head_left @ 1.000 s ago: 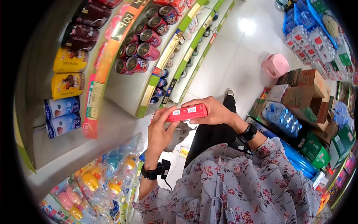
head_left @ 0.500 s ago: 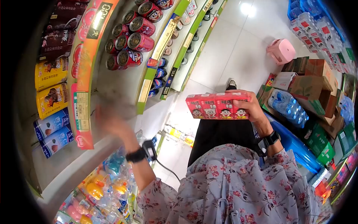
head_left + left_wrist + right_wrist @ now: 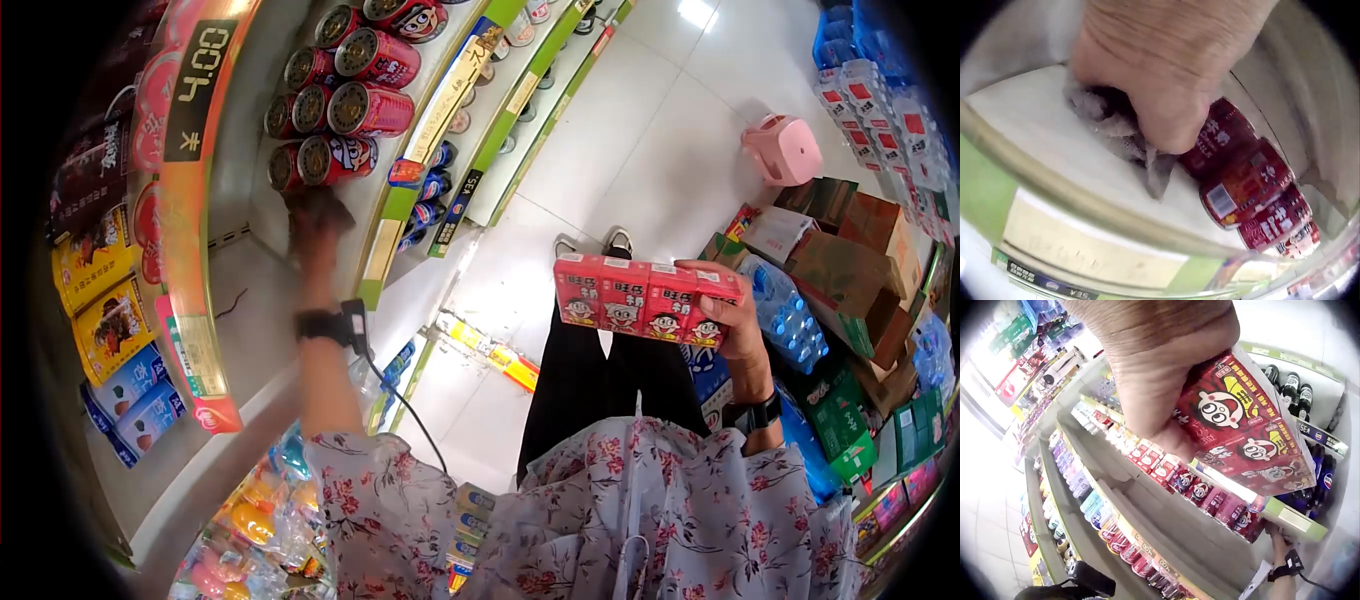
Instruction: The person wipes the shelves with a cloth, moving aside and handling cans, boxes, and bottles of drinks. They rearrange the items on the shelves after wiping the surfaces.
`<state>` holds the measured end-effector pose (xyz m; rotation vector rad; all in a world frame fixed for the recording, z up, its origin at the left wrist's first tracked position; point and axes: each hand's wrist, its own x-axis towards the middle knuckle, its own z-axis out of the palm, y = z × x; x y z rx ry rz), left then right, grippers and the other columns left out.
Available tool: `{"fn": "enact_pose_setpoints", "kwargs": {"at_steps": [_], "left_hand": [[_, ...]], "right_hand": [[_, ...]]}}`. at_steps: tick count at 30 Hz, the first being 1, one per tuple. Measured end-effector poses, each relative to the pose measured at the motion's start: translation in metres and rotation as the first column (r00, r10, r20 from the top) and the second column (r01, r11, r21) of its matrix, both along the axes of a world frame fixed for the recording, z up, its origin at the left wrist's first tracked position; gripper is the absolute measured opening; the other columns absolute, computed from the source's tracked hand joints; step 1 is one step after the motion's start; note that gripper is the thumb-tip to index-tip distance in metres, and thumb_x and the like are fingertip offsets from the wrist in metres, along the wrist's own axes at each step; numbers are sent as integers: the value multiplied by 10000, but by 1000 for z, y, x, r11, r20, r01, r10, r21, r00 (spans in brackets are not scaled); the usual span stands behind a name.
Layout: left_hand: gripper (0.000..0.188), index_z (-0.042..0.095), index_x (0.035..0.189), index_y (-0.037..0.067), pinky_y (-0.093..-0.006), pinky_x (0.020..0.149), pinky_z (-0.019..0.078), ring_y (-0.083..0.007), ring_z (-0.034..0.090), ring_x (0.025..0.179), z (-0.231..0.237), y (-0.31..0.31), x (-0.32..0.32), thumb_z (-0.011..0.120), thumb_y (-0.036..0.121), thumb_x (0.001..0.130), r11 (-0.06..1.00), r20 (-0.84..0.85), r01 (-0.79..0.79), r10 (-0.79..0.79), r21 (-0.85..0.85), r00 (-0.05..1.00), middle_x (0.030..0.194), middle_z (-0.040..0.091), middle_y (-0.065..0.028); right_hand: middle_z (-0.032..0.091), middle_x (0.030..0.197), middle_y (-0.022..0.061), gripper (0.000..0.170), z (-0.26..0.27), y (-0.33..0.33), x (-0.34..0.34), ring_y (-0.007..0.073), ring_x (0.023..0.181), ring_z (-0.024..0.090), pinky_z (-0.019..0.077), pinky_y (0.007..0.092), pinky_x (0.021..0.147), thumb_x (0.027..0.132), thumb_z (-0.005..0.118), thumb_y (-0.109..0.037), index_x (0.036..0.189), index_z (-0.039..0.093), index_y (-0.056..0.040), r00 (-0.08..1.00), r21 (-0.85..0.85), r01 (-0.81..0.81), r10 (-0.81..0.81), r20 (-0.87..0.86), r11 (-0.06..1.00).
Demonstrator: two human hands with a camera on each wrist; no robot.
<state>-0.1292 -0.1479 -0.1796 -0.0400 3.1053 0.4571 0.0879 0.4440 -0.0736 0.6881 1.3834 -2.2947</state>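
My right hand (image 3: 740,322) grips one end of a pack of small red milk cartons (image 3: 640,302) with cartoon faces, held in front of my legs. In the right wrist view, the thumb and palm cover part of the pack (image 3: 1241,431). My left hand (image 3: 316,250) reaches onto the shelf at left, just below several red drink cans (image 3: 375,110). From the left wrist, a crumpled grey cloth (image 3: 1119,128) shows bunched under the curled fingers on the white shelf board (image 3: 1041,119). Red cans (image 3: 1247,181) stand right beside that hand.
An orange price strip (image 3: 195,190) edges the upper shelf, which holds yellow and blue cans (image 3: 115,330). Dark blue bottles (image 3: 425,213) stand lower down. Bagged toys (image 3: 255,515) hang at lower left. Cardboard boxes (image 3: 855,270), bottled water (image 3: 785,320) and a pink stool (image 3: 782,150) are at right.
My left hand has let go of the carton pack and moved left onto the shelf with the grey cloth. The right hand has carried the pack to the right, its cartoon side turned up.
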Motion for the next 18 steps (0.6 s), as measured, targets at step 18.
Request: {"fn": "enact_pose_setpoints", "kwargs": {"at_steps": [18], "left_hand": [[370, 575, 1013, -5, -416, 618, 454, -282, 553, 667, 48, -48, -145, 597, 314, 828, 993, 177, -112, 102, 46, 979, 808, 611, -164]], "right_hand": [[680, 1005, 128, 652, -4, -51, -32, 175, 904, 645, 487, 288, 854, 647, 798, -299, 1144, 605, 77, 996, 83, -86, 83, 34, 993]]}}
